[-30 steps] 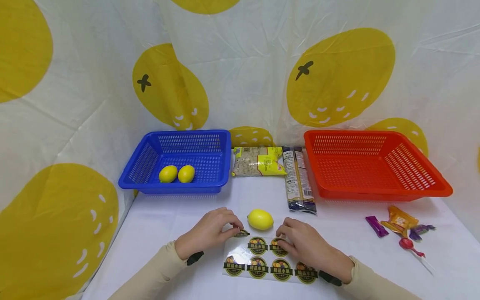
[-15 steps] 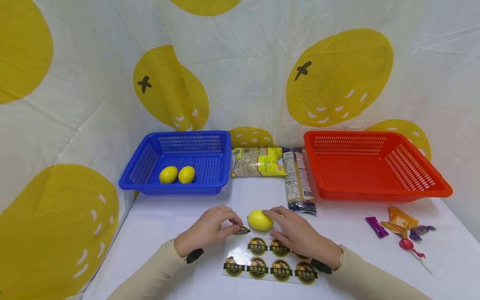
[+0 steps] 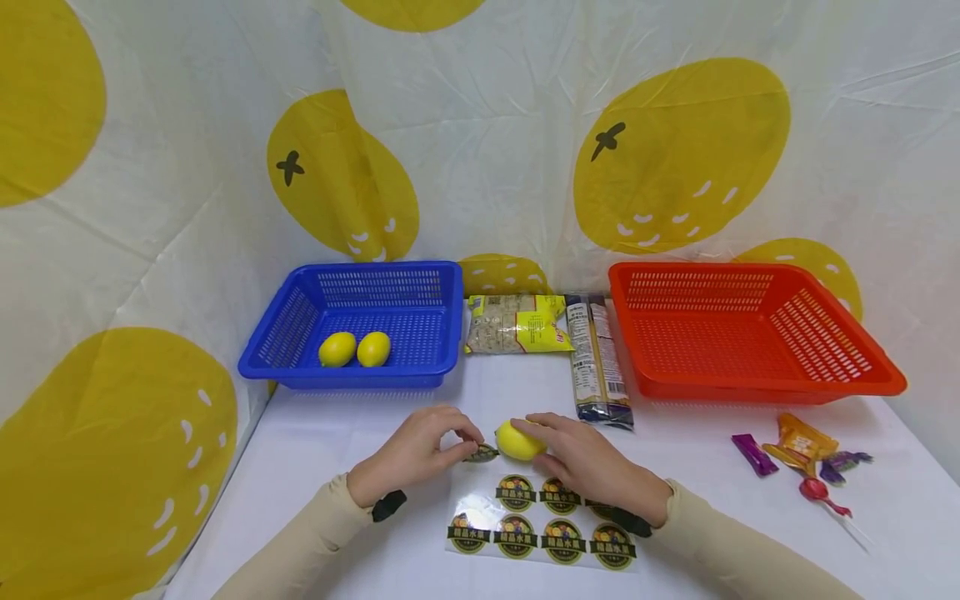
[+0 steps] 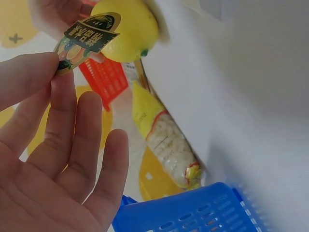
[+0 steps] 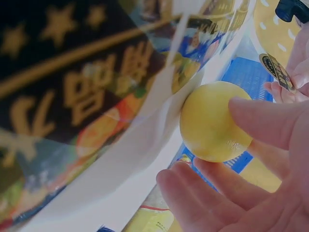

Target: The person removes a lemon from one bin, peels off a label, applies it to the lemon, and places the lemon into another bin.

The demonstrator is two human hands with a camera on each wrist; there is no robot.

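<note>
Two lemons (image 3: 354, 348) already lie in the blue basket (image 3: 300, 363) while a third lemon (image 3: 517, 440), smooth, bright yellow and apparently unlabelled, sits on the white tabletop (image 3: 322, 450) between the hands. The left hand (image 3: 415, 454) pinches a peeled round sticker (image 4: 87, 36) just beside the fruit, not yet pressed on; the right hand (image 3: 588, 467) curls its fingers around the lemon to steady it. Further stickers wait on the sheet (image 3: 542, 533) below (seven remain, by the look of it).
</note>
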